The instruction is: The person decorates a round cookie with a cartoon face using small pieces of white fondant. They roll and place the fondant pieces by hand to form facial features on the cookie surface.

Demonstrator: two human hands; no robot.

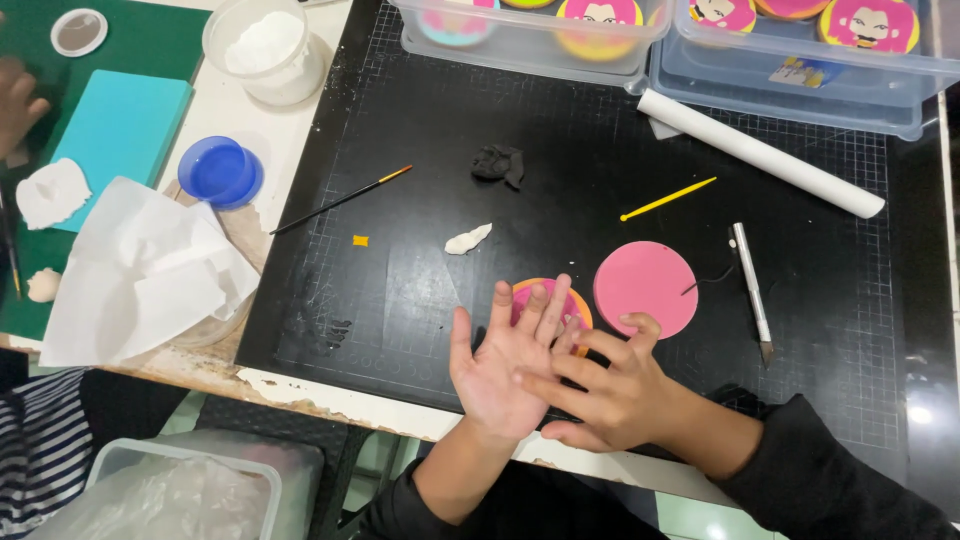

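My left hand [497, 362] lies palm up with fingers spread, over the near part of the black cutting mat [420, 120]. My right hand [612, 388] rests across it, its fingers pressed onto the left palm. I cannot tell whether anything small sits between them. Just beyond the fingertips lies a pink disc on an orange base [528, 293], partly hidden by my left fingers. A larger plain pink disc [647, 285] lies right of it.
On the mat: a craft knife [751, 290], yellow tool [667, 199], white rolling pin [760, 153], thin brush [340, 201], black lump [498, 162], white scrap [468, 239]. Clear boxes of decorated discs [530, 40] at the back. Blue cup [221, 172], tissue [140, 270], powder tub [268, 48] left. Another person's hand [18, 100] far left.
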